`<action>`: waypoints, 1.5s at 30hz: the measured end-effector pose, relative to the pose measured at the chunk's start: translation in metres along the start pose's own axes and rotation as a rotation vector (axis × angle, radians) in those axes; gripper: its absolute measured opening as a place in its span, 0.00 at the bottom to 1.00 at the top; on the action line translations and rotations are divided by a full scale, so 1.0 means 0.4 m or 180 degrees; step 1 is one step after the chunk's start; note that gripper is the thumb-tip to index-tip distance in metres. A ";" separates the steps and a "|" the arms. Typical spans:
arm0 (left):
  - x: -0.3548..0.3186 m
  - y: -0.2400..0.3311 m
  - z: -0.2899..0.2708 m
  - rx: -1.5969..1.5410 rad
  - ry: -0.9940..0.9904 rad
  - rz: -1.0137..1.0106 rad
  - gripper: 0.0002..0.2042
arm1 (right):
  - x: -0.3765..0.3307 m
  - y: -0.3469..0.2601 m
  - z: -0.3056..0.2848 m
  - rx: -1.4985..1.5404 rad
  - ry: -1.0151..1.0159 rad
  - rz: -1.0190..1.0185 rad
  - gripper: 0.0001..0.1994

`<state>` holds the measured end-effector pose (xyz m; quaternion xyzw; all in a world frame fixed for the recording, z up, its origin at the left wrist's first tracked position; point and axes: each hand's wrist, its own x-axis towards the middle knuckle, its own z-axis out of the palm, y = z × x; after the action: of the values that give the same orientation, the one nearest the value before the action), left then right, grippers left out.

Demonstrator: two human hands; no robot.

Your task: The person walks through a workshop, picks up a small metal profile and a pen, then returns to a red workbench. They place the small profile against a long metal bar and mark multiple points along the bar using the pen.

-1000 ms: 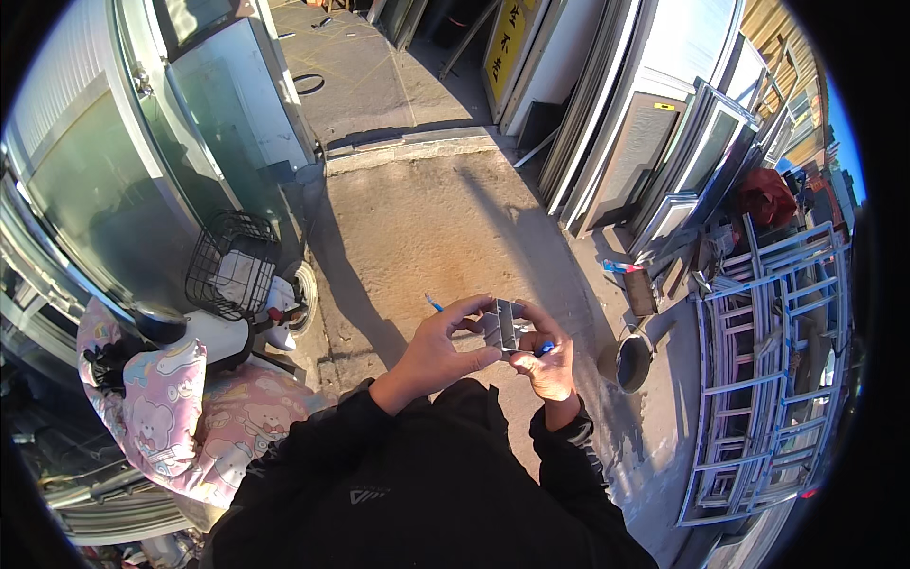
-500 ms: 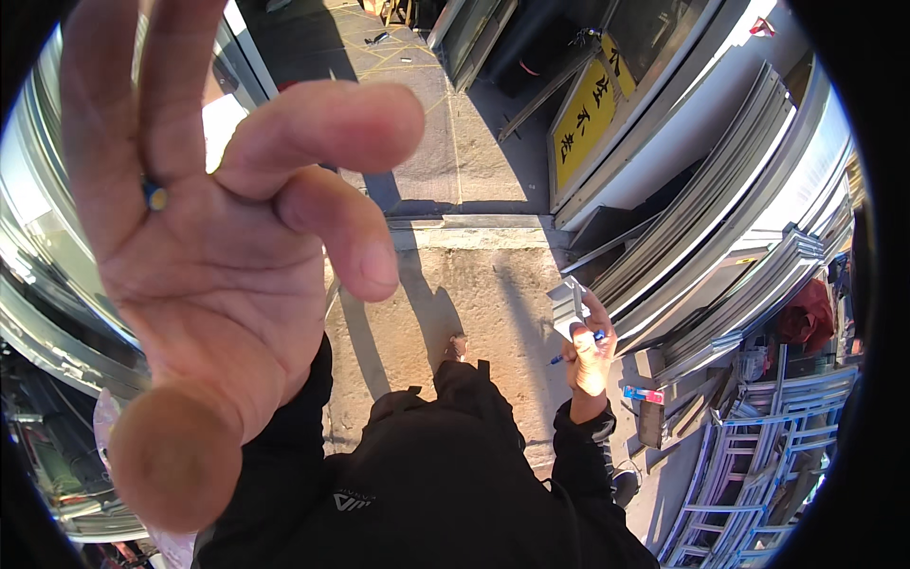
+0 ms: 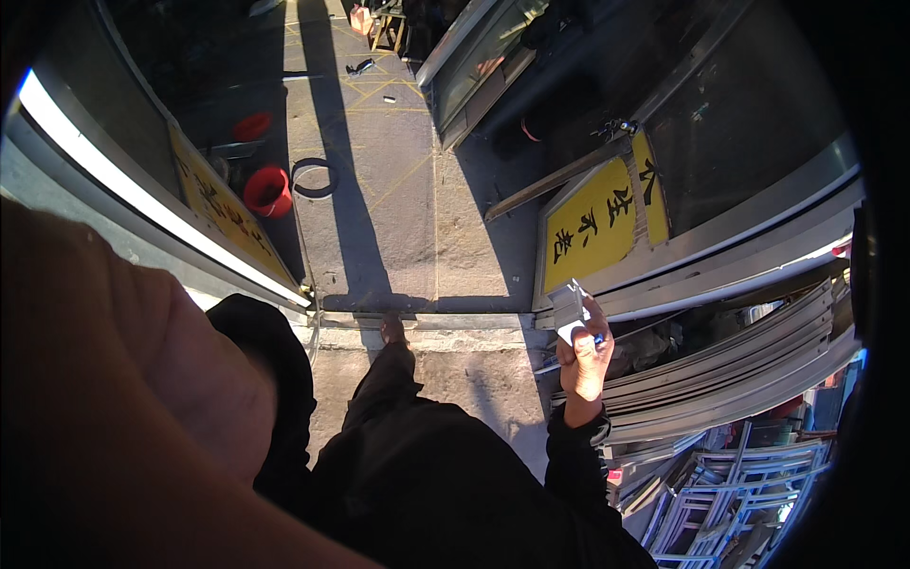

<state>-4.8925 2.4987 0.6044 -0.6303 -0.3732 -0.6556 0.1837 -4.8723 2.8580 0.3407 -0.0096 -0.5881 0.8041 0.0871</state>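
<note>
Metal frames (image 3: 720, 379) rt; pavement (image 3: 398, 190) fwd.

The left hand (image 3: 123, 417) sits so close to the lens that it is a blurred mass cut off by the left and lower edges, its fingers out of view and its grip impossible to judge. The small metal piece (image 3: 569, 311) in the right hand (image 3: 583, 360) is partly covered by fingers and too small to identify, as is the blue object (image 3: 598, 339) beside it.
</note>
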 end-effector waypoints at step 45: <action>-0.123 -1.842 -2.756 0.2326 0.2397 -0.3164 0.34 | 3.226 0.629 1.471 -0.1082 -0.1890 0.0338 0.43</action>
<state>-6.1696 2.1746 0.4474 -0.0156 -0.7225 -0.6677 0.1788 -6.2447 2.4240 0.3957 0.1798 -0.7119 0.6657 -0.1326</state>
